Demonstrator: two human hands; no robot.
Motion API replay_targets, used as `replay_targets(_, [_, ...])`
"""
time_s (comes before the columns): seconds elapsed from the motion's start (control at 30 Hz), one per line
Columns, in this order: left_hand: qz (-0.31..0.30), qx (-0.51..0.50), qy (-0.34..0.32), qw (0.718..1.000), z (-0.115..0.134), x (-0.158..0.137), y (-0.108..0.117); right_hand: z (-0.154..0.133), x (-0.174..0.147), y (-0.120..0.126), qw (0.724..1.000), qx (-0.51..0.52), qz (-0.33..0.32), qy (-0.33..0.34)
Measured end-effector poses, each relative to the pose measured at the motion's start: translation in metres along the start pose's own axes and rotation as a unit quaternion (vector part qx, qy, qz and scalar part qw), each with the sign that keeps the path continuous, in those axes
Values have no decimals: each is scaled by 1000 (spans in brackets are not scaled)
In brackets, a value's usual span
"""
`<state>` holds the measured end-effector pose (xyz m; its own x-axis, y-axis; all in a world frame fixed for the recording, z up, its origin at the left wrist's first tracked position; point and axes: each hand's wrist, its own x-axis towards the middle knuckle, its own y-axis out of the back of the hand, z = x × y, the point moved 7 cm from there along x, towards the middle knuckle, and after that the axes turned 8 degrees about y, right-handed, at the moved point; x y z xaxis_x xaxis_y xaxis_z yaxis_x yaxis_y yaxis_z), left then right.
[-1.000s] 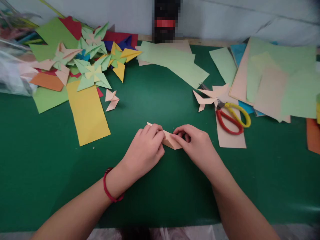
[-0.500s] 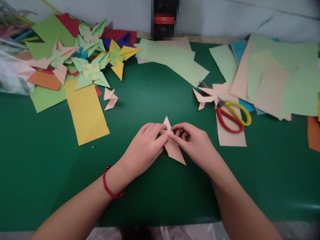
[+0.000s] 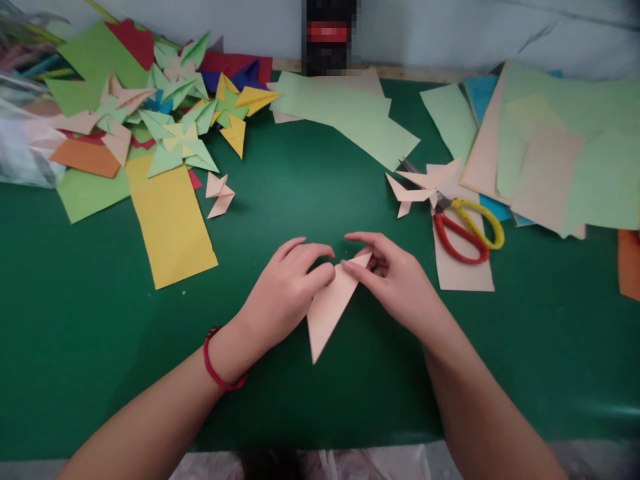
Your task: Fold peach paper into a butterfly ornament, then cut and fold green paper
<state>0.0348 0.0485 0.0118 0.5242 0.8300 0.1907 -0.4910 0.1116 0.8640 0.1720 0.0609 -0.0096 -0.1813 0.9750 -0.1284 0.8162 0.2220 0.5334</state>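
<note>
A folded piece of pale peach paper [image 3: 333,303] is held between my two hands just above the green tabletop, one long point toward me. My right hand [image 3: 385,267] pinches its upper right corner between thumb and fingers, the index finger stretched out above. On the left edge, my left hand [image 3: 295,283] has its thumb and curled fingers at the paper; the fingertips are partly hidden. Beyond my left hand lies a small folded peach paper piece [image 3: 220,195]. More folded peach paper [image 3: 413,195] lies past my right hand, beside scissors [image 3: 463,230] with one red and one yellow handle.
Folded paper stars [image 3: 183,143] and coloured sheets pile up at the back left, with a yellow sheet [image 3: 173,227] in front. Green sheets [image 3: 340,110] lie at the back middle. A stack of pale sheets [image 3: 540,160] fills the back right, against the wall.
The folded paper has turned: its long point, earlier toward the lower right, now points to the lower left. My right hand now grips its upper right corner.
</note>
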Motion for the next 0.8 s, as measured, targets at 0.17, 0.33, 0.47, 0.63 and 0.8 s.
replay_targets(0.17, [85, -137, 144, 976, -20, 1, 18, -7, 1, 2, 1000, 15, 13, 8])
replay_targets(0.33, [77, -240, 210, 945, -26, 0, 15, -4, -2, 22, 986, 50, 157, 9])
replay_targets(0.47, [-3, -230, 230, 946, -25, 1, 3, -1, -4, 25, 978, 93, 188, 11])
replay_targets(0.63, [-8, -263, 274, 925, -35, 2, 5, -4, -2, 17, 990, 78, 120, 2])
replay_targets(0.8, [-11, -275, 311, 910, -43, 2, 6, -10, 1, 6, 999, 47, 18, 15])
